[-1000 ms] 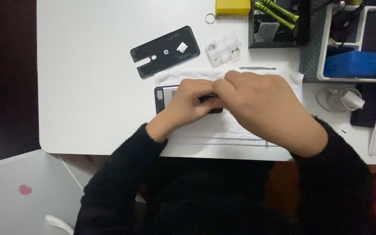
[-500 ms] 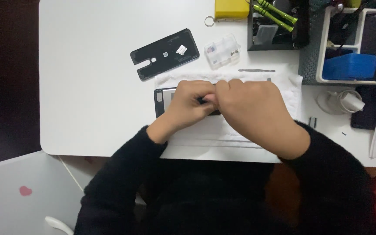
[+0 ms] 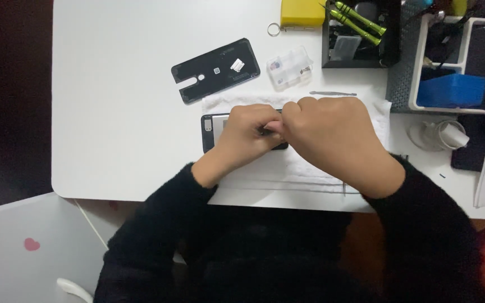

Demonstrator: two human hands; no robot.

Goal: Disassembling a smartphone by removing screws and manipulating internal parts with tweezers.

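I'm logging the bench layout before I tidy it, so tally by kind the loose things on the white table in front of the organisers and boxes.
Opened phone under both hands: 1
Detached black back cover: 1
Clear parts box: 1
Metal tweezers: 1
White cloth mat: 1
Total: 5

Both bare hands, the left hand (image 3: 246, 134) and the right hand (image 3: 332, 134), come out of long, fuzzy black sleeves (image 3: 422, 224) of a dark knitted sweater.
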